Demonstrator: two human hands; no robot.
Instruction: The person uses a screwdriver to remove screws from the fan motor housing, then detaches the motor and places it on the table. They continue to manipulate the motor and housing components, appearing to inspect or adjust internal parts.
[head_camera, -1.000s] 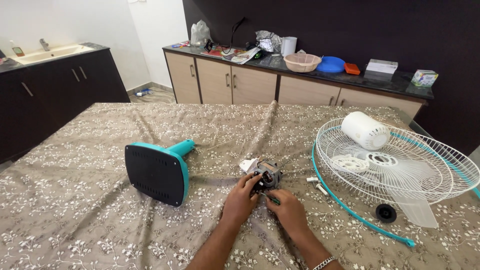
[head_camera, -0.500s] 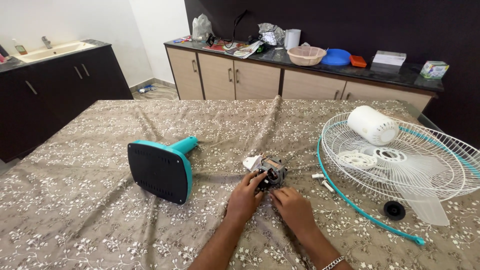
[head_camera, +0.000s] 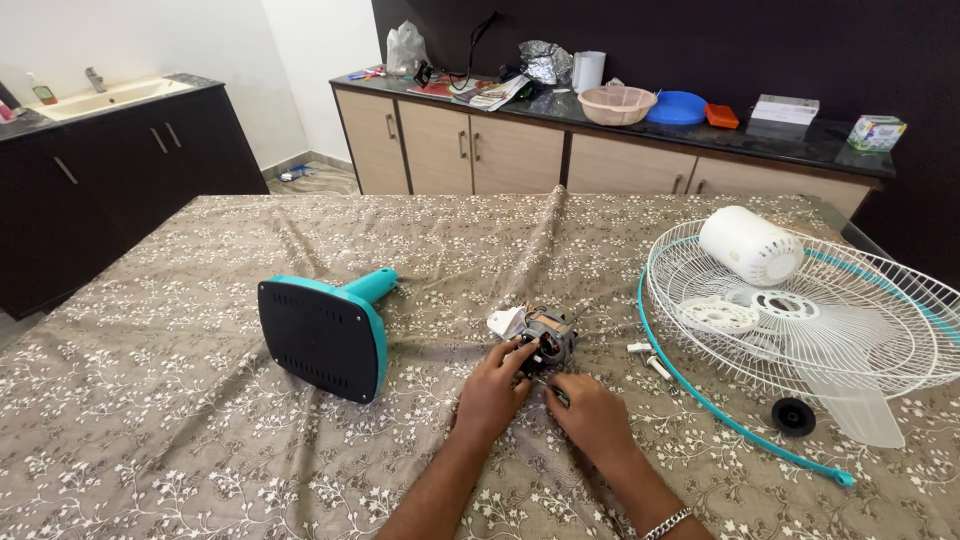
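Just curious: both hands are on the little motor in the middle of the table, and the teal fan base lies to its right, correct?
Not quite. The head view shows both hands, left and right, at the motor, but the teal fan base lies to its left. The wire fan guard is on the right.

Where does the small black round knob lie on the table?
In the head view the small black round knob lies at the right, on the flowered cloth just below the white wire fan guard, inside the teal rim ring.

Domestic kitchen-dining room; a white basin with tap (head_camera: 105, 97) sits in a dark cabinet unit. Beige wooden cupboards (head_camera: 600, 165) carry a black countertop (head_camera: 800, 140); a floral brown tablecloth (head_camera: 200, 440) covers the table.
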